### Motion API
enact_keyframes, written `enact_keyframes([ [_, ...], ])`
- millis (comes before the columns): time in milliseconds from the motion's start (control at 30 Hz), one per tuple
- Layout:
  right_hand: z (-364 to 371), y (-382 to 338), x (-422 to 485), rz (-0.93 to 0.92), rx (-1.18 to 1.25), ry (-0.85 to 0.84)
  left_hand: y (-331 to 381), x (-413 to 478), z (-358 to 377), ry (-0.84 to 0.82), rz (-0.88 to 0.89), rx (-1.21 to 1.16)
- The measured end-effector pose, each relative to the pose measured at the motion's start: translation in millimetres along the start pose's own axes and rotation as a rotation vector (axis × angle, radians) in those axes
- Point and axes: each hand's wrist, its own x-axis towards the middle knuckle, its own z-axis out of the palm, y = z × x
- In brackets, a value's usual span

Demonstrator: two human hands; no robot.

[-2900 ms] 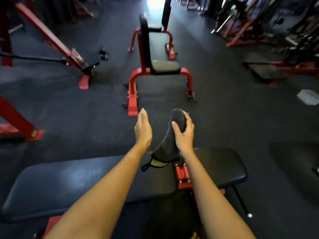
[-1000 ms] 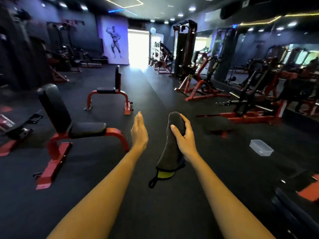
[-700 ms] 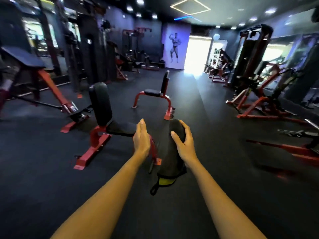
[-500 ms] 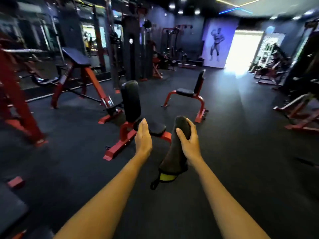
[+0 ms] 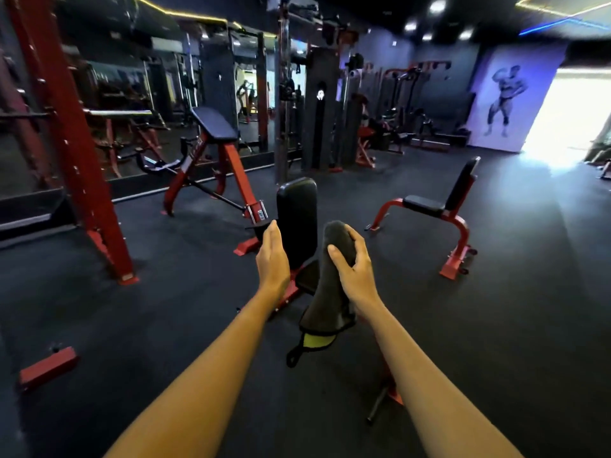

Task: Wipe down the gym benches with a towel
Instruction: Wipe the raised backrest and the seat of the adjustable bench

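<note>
My right hand (image 5: 355, 271) grips a dark towel (image 5: 327, 292) with a yellow underside, which hangs down from my fingers. My left hand (image 5: 272, 259) is held out flat beside it, fingers straight and together, holding nothing. Straight ahead, partly hidden behind both hands, stands a red-framed seat bench with an upright black back pad (image 5: 296, 216). A second red bench with an upright back (image 5: 429, 206) stands farther off at the right. A red incline bench with a black pad (image 5: 215, 125) stands at the back left.
A red rack upright (image 5: 71, 143) rises at the left, with a red foot (image 5: 48, 366) on the floor near me. Mirrors and machines line the far wall. A bright doorway (image 5: 575, 117) is at the far right. Dark rubber floor lies open to the right.
My view has swung left and moved closer to the upright seat bench, which now sits directly behind my hands. The towel stays in my right hand; both hands keep their pose.
</note>
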Motion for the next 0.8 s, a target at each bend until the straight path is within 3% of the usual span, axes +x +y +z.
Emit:
enact_keyframes([
  [800,116.0,223.1,424.1,-0.020,-0.043,-0.172,-138.8,425.5,129.7,0.107,-0.041,0.111],
])
